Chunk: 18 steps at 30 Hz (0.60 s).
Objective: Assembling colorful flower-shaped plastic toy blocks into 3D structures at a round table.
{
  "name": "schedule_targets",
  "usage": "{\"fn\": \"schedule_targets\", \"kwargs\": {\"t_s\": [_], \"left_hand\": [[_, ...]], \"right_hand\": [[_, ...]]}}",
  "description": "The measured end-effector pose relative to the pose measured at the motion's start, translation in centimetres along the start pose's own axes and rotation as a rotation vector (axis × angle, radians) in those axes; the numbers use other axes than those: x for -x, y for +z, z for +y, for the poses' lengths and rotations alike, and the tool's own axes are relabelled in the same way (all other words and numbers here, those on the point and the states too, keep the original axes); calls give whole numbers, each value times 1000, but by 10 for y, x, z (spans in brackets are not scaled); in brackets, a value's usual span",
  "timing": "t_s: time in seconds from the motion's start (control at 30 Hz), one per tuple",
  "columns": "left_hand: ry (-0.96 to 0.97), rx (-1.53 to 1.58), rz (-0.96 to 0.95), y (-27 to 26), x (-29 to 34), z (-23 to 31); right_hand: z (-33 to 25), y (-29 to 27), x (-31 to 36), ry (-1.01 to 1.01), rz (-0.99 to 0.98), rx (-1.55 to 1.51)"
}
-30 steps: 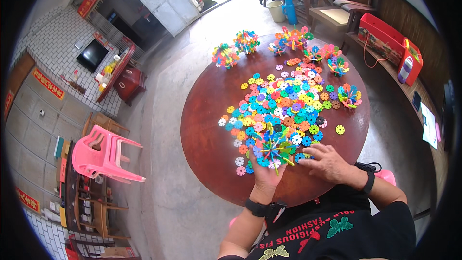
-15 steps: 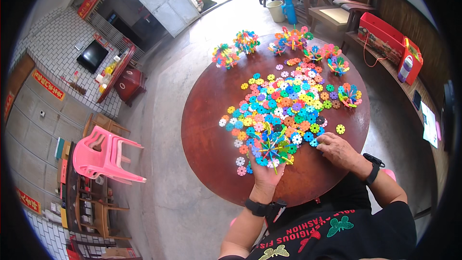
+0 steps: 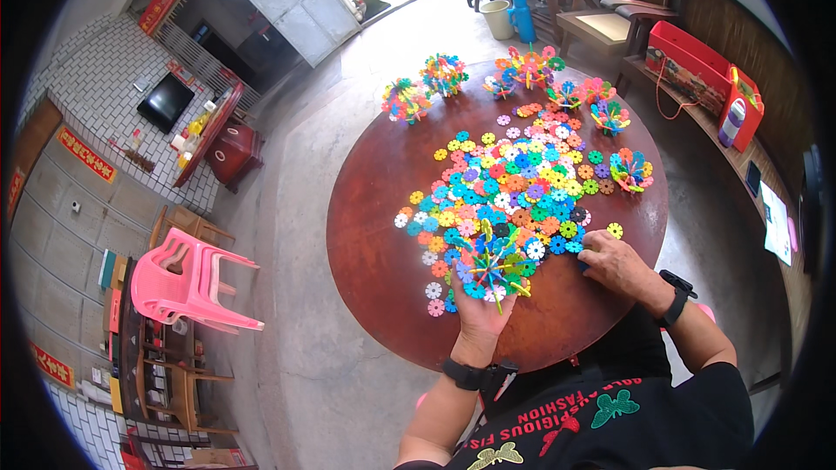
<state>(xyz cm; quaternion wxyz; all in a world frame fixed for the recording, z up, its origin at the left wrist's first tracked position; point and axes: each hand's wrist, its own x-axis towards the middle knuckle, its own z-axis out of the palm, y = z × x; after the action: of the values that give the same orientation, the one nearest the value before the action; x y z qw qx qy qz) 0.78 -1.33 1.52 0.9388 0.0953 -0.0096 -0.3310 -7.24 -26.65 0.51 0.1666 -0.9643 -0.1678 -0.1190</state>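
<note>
My left hand [image 3: 484,313] is closed from below around a spiky ball of interlocked snowflake discs [image 3: 494,266], in green, yellow, blue and other colours. It holds the ball over the near edge of a heap of loose snowflake discs [image 3: 514,176]. To the right, just beyond the heap's near corner, my right hand [image 3: 620,268] has its fingers pinched together low by the tabletop. A bit of blue disc [image 3: 583,267] shows at its fingertips, mostly hidden by them. A yellow disc [image 3: 615,231] lies just beyond that hand.
The round brown table [image 3: 374,252] bears finished disc clusters along its far rim, among them a round ball [image 3: 444,75] and a flower-like one [image 3: 631,171]. Right of it runs a bench with a red box [image 3: 688,57]. Pink plastic chairs [image 3: 170,283] stand at left.
My right hand has shifted slightly right and nearer to me, its fingers drawing together with a blue disc at the tips. My left hand keeps the ball in nearly the same place.
</note>
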Motion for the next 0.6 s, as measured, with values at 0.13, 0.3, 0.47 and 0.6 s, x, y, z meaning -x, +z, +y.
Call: {"fn": "schedule_targets", "kwargs": {"t_s": [0.13,0.3,0.47,0.6], "left_hand": [[-7,-52,61,-5,1,-2],[-106,-115,34,-7,1,-12],[-214,-158,10,-11,2,-19],[-166,-195,82,-12,2,-16]], "right_hand": [[-1,3,-3,-59,100,19],[12,9,-3,23,150,21],[13,11,-5,45,222,61],[9,4,-6,46,198,44]]}}
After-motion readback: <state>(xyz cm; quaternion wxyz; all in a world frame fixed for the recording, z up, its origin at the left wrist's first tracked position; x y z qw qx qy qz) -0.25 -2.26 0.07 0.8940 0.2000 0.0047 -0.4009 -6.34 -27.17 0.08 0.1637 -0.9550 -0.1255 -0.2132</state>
